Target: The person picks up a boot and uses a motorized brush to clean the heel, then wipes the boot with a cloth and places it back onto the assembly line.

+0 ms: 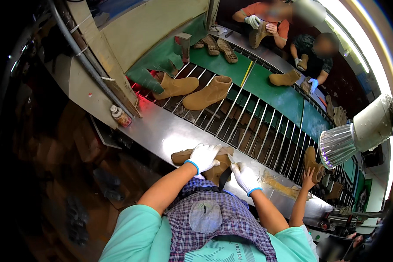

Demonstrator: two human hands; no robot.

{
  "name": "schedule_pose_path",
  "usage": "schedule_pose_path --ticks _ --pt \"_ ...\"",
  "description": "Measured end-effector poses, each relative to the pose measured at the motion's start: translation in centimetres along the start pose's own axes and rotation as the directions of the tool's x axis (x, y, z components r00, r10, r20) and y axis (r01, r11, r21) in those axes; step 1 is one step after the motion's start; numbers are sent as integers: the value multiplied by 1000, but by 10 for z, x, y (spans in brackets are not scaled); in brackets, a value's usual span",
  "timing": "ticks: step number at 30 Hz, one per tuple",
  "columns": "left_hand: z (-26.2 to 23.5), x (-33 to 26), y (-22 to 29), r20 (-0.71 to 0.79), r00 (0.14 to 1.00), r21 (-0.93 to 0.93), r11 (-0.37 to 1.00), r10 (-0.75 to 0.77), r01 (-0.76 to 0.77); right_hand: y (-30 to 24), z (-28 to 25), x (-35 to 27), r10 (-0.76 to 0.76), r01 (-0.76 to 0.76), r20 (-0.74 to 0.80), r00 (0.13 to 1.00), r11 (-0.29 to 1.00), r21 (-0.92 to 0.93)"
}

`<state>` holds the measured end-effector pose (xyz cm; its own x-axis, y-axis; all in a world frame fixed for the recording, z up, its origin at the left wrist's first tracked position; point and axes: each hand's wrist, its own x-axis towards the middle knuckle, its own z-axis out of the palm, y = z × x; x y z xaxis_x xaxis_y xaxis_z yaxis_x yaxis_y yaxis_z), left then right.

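Observation:
At the bench's near edge, a tan suede ankle boot (217, 173) lies on its side close to my body, its sole toward the left. My left hand (205, 158), in a white glove with a blue cuff, is closed over the boot from above. In a matching glove, my right hand (245, 177) is beside the boot's shaft with its fingers bent together. A thin, pale, pointed thing sticks out at its fingertips, too small to name. Below the right fingers shows a dark strip. Part of the boot is hidden under my left hand.
Beyond the metal ledge (161, 136) runs a conveyor of metal rods (266, 131) and green sheet, carrying several tan boots (207, 92). A bottle (120, 115) stands at left. A lamp (336, 146) hangs at right. A co-worker's hand (308, 178) holds a boot; two people work opposite.

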<state>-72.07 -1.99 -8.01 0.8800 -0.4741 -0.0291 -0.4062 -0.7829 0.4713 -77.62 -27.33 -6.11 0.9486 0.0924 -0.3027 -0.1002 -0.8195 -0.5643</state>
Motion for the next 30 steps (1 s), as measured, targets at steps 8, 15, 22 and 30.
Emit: schedule_pose_path --ticks 8,15,22,30 --pt "-2 5 -6 40 999 -47 999 -10 12 -4 -3 4 11 15 133 991 982 -190" --pt "-16 22 5 195 978 -54 995 -74 86 -1 0 -2 78 -61 120 990 988 -140" --pt "18 25 12 108 991 1 997 -79 79 -53 -1 13 129 -92 123 984 960 -265" --pt "17 21 4 60 996 -62 996 -63 66 -45 -9 5 38 2 162 986 971 -239"
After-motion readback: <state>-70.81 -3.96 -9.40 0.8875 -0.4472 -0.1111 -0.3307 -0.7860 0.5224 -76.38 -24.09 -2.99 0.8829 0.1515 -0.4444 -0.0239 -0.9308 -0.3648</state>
